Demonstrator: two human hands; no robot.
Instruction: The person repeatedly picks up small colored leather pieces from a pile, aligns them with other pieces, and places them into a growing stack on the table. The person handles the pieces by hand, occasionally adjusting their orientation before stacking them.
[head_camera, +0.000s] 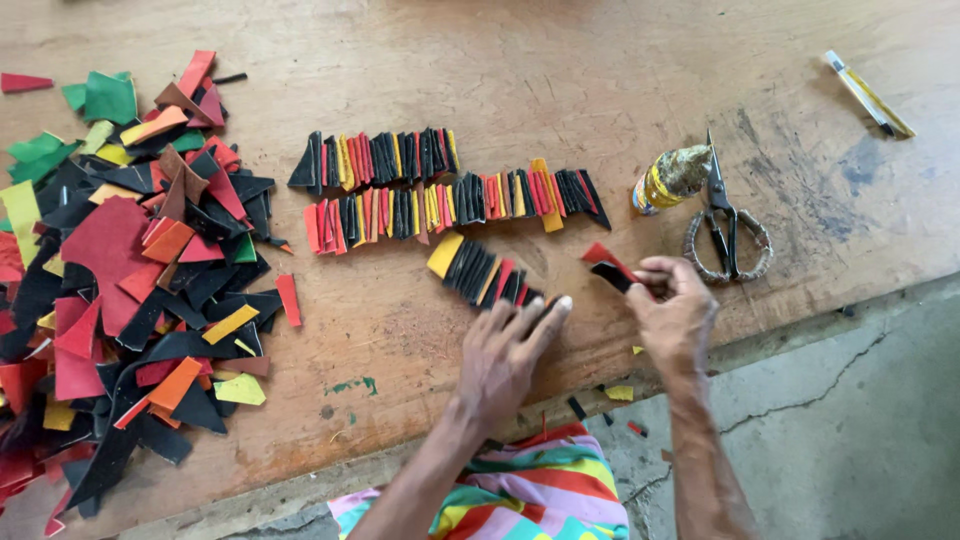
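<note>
Lining up cut strips: left hand (503, 352) flat, fingers spread, pressing the short row (485, 272) on the worktop (560, 70). Right hand (675, 310) pinched on a red-black strip (612, 268) just right of it. Looks like row-building; next needs that strip butted against the end.

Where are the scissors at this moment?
In the head view, the scissors lie on the wooden table, right of the small glue bottle and just beyond the right hand.
</note>
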